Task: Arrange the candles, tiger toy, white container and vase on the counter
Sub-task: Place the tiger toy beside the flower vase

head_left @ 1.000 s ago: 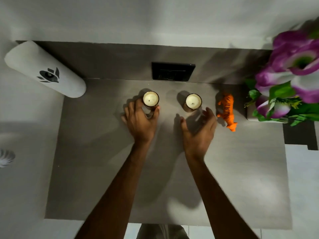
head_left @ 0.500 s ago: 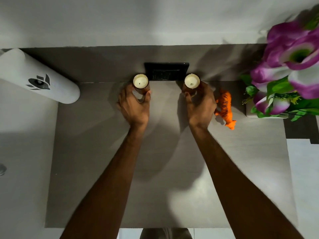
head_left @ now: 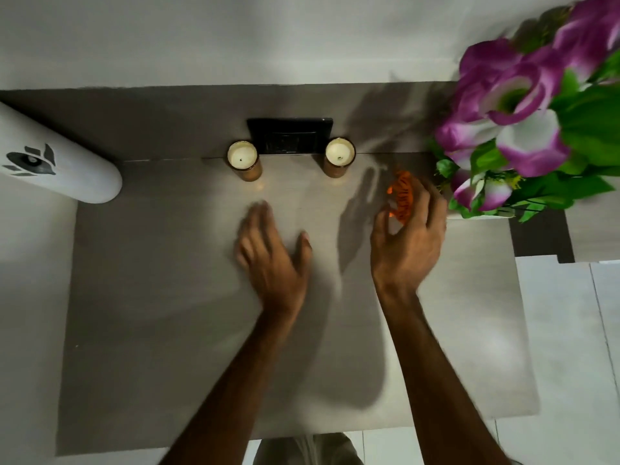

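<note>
Both hands have come away from the two candles since half a second ago, and those candles now stand on their own at the back of the counter [head_left: 167, 330]. One candle [head_left: 242, 156] sits just left of a dark wall plate [head_left: 290, 135], the other candle [head_left: 340, 153] just right of it — a matched pair, which looks like deliberate symmetry.

The left hand [head_left: 268, 253] is blurred, hovering over bare counter in front of the candles with its fingers spread and nothing in it. It appears to be pulling back after letting go.

The right hand [head_left: 407, 239] has swung to the right and is curled around the orange tiger toy [head_left: 401, 196]. Thumb and fingers cup it from both sides, partly closed, but motion blur hides whether they truly grip it yet or whether it has left the counter. Judging by the task, the toy is probably the next piece to be placed.

A white container [head_left: 60, 162] stands at the far left edge of the counter, well apart from the hands. At the far right, purple and white flowers [head_left: 520, 129] fill the vase (only a pale sliver of its base [head_left: 476, 215] shows beneath the leaves), just beside the toy.

Counted: two candles, one tiger toy, one white container, one vase — and two bare hands.
</note>
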The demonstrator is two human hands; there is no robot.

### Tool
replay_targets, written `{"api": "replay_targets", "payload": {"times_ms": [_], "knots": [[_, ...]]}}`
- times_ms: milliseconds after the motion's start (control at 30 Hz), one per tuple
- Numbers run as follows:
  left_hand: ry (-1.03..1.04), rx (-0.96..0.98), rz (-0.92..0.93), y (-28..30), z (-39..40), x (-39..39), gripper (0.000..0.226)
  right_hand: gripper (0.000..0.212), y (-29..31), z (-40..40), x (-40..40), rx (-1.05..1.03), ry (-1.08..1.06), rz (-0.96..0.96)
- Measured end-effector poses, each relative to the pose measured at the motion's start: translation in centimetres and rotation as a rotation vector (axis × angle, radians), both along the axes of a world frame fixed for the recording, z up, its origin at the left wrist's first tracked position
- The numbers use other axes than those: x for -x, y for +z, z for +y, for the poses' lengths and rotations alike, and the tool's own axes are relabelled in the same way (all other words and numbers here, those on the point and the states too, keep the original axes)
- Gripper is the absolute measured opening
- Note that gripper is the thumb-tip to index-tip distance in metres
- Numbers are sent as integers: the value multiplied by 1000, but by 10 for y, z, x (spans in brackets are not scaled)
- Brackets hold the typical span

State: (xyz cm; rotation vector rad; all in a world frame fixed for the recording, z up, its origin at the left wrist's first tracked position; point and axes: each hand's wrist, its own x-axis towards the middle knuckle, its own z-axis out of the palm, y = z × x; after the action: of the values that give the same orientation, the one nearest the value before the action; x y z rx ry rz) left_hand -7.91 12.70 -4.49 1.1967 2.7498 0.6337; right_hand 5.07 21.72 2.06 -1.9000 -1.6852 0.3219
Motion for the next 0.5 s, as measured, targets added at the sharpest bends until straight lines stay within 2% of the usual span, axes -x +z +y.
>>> {"api": "replay_targets", "payload": {"times_ms": [67,133,267,500], "knots": [[-234,111,49,-8,-18,-31,75,55,-1,-6,-17,93,-51,5],[-348,182,96,-15,-21,-41,77,50,-4,-5,-27,176,-37,38],[-350,199,119,-21,-20,-39,81,40,-5,4,-32,198,4,51],[-351,205,144,-25,-19,-42,82,43,-8,21,-25,174,74,92]]}}
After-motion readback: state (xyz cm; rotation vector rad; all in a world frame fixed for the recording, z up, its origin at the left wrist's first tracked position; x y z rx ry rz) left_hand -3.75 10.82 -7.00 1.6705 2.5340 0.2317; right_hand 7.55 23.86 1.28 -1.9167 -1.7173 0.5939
